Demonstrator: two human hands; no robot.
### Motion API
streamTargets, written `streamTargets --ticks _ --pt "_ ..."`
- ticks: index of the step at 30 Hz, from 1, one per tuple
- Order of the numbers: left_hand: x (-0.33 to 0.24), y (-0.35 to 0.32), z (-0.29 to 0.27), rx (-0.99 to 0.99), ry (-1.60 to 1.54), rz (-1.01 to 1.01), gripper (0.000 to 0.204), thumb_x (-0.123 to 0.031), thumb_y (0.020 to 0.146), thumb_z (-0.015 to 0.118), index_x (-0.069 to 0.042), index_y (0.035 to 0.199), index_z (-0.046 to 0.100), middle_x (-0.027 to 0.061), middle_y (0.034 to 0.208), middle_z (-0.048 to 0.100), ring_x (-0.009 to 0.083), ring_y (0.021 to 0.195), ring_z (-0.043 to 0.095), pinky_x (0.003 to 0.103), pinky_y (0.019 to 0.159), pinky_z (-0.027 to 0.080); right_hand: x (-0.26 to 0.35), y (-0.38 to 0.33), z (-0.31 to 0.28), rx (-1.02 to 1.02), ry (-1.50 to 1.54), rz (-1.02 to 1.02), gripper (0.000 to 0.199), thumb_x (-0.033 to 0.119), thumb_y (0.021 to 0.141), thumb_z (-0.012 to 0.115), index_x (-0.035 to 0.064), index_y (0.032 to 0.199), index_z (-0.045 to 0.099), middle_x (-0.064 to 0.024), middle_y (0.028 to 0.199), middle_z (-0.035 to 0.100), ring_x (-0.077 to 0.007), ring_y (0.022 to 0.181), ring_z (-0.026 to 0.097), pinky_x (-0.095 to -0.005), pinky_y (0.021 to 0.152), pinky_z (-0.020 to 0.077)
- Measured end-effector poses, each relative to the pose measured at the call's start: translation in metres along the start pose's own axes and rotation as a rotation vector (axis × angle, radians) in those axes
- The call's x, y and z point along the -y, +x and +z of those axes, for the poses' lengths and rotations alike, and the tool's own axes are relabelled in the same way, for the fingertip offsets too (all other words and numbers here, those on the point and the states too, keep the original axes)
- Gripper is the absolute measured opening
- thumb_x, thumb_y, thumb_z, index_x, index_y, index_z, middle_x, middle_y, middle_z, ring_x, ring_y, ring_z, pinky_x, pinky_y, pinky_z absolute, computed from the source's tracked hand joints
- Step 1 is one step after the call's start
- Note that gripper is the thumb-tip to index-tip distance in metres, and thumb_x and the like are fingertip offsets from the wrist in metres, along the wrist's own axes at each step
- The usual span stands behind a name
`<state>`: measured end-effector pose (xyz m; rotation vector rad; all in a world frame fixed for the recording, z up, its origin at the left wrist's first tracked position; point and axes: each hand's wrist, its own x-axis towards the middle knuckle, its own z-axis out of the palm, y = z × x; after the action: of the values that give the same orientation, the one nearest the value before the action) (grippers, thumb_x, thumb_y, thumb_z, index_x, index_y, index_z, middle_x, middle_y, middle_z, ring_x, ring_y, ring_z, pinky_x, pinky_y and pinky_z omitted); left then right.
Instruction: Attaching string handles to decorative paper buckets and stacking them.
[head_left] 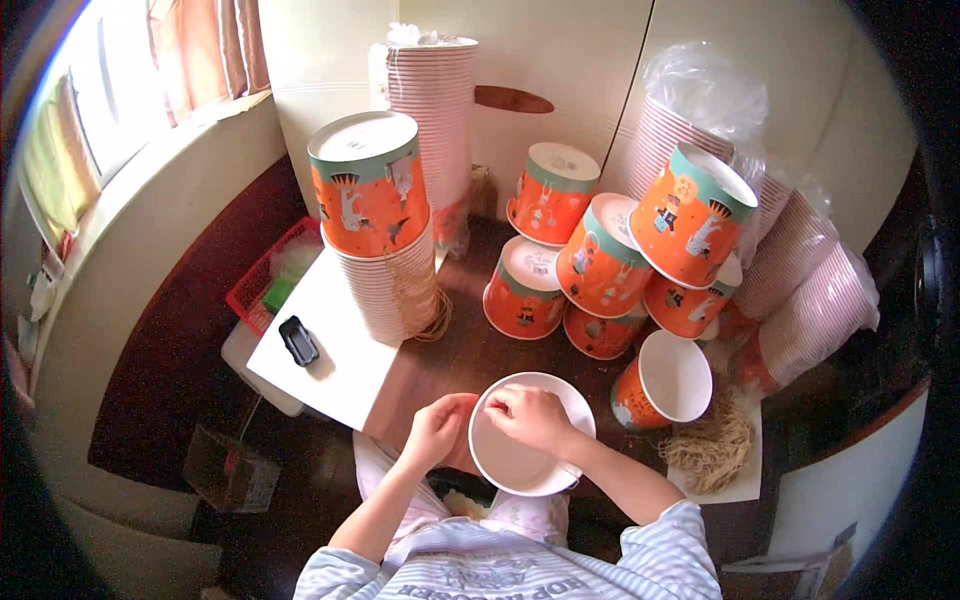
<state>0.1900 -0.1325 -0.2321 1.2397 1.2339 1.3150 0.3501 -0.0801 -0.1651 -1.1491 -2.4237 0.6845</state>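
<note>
A white-lined paper bucket (pixel 525 465) sits before my lap, its mouth turned up toward me. My right hand (pixel 535 415) reaches over the mouth, fingers closed near the left inner rim. Outside that same rim, my left hand (pixel 438 432) has its fingers curled together close to the wall. Whatever either hand pinches is too small or hidden to make out. A short pale strand shows at the bucket's right rim. To the right, another orange paper bucket (pixel 630 397) lies tilted, its white inside facing me, beside a bundle of tan twine (pixel 712 448).
Several upside-down orange and green buckets (pixel 603 255) are stacked beyond my hands. A tall nested stack (pixel 385 290) with hanging twine stands left, near a black tray (pixel 298 341) on a white board (pixel 335 375). Plastic-wrapped stacks (pixel 815 300) lean at right; a red basket (pixel 262 275) sits left.
</note>
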Motion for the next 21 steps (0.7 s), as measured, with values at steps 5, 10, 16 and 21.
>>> streamTargets --ticks 5,10,16,21 --pt "-0.0043 -0.0018 0.0021 0.02 -0.066 -0.005 0.023 0.002 0.081 0.043 0.003 0.1 0.057 0.0104 0.089 0.062 0.0135 0.085 0.058 0.025 0.077 0.045 -0.0041 0.0001 0.0051 -0.051 -0.027 -0.028 0.014 0.021 0.074 0.055 0.0081 0.075 0.061 -0.0089 0.07 0.06 -0.0262 0.066 0.059 -0.0374 0.057 0.0463" --pt "-0.0037 -0.0018 0.0019 0.013 0.044 0.011 0.022 0.001 0.08 0.044 0.002 0.098 0.057 0.0103 0.087 0.063 0.0129 0.084 0.058 0.025 0.076 0.045 -0.0076 0.0011 0.0081 -0.083 -0.041 -0.036 0.013 0.021 0.073 0.055 0.0088 0.074 0.061 -0.0087 0.069 0.06 -0.0265 0.064 0.059 -0.0379 0.056 0.046" --pt "-0.0056 -0.0019 0.0018 0.018 0.04 -0.01 0.022 0.001 0.08 0.045 0.002 0.099 0.057 0.0092 0.087 0.062 0.0118 0.083 0.057 0.024 0.075 0.045 -0.0075 0.0028 0.0076 -0.095 -0.025 -0.025 0.014 0.02 0.073 0.055 0.0079 0.072 0.06 -0.0097 0.068 0.059 -0.027 0.062 0.058 -0.0382 0.055 0.0455" --pt "-0.0064 -0.003 0.0026 0.029 -0.013 -0.016 0.022 0.002 0.081 0.044 0.002 0.099 0.057 0.0071 0.086 0.062 0.0098 0.082 0.056 0.022 0.074 0.044 -0.0053 0.0035 0.004 -0.015 -0.001 0.023 0.016 0.021 0.075 0.053 0.0076 0.076 0.062 -0.0111 0.076 0.06 -0.0284 0.067 0.059 -0.041 0.061 0.0466"
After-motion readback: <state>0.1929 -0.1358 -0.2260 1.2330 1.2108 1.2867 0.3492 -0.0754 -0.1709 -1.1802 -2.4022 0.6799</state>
